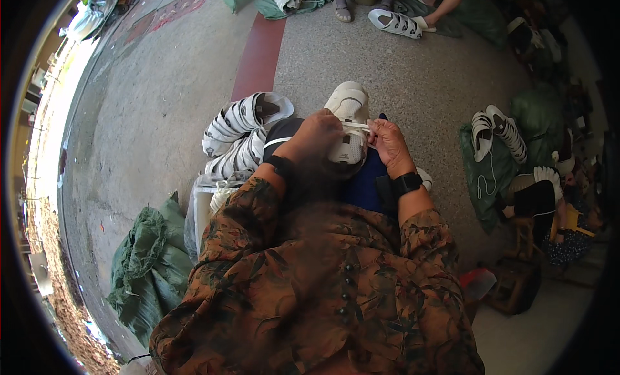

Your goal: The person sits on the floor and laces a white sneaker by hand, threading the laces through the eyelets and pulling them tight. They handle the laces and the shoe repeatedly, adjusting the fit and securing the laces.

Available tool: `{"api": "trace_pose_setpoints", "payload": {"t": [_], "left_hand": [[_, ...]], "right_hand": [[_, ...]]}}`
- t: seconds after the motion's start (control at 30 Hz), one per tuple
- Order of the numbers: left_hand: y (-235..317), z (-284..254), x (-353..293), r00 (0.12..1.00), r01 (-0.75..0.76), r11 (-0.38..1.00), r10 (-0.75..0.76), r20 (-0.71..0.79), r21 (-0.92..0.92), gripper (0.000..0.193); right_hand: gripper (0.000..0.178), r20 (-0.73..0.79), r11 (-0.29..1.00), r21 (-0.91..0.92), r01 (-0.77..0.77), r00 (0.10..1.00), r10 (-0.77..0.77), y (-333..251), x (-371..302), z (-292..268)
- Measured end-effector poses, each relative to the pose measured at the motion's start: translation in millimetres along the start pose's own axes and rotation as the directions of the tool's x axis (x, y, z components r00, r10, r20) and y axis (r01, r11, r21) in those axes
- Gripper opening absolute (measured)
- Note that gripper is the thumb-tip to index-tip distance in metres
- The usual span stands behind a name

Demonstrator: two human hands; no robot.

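A white sneaker (349, 99) rests over my lap, its toe pointing away from me. A white shoelace (355, 124) stretches across it between my hands. My left hand (320, 131) is closed at the shoe's left side, pinching the lace, with some fingertips hidden behind the hand. On the other side, my right hand (388, 141) pinches the lace between thumb and fingers. Dark and blue cloth lies under the shoe.
White shoes with dark stripes (239, 126) are stacked to my left. A green sack (152, 259) lies nearer. More shoes (497, 133) sit on a green sack at right. Across the floor, another person's hand reaches to a row of nested white shoes (395, 23).
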State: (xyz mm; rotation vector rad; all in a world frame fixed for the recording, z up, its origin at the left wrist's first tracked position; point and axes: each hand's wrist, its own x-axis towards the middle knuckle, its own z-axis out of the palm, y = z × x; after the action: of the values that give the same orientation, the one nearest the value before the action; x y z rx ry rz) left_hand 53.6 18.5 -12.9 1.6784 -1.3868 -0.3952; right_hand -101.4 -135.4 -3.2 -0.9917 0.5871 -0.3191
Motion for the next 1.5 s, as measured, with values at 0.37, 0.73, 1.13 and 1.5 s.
{"api": "trace_pose_setpoints", "payload": {"t": [0.37,0.73,1.13,1.5], "left_hand": [[-8,-3,4,0.936,0.345,0.898,-0.35,0.033,-0.273,0.031],[-10,4,3,0.949,0.296,0.944,-0.308,-0.071,-0.146,0.031],[1,6,9,0.917,0.372,0.926,-0.377,-0.132,-0.064,0.028],[35,0,-8,0.882,0.464,0.864,-0.431,-0.191,0.195,0.031]], "right_hand": [[0.008,0.05,0.997,-0.076,0.012,0.999,-0.008,2,-2,4],[0.008,-0.106,0.966,-0.157,0.207,0.969,-0.225,13,12,7],[0.009,-0.116,0.982,0.186,0.04,0.993,-0.019,13,3,-3],[0.017,-0.04,0.671,-0.698,0.249,0.923,-0.384,11,-20,3]]}}
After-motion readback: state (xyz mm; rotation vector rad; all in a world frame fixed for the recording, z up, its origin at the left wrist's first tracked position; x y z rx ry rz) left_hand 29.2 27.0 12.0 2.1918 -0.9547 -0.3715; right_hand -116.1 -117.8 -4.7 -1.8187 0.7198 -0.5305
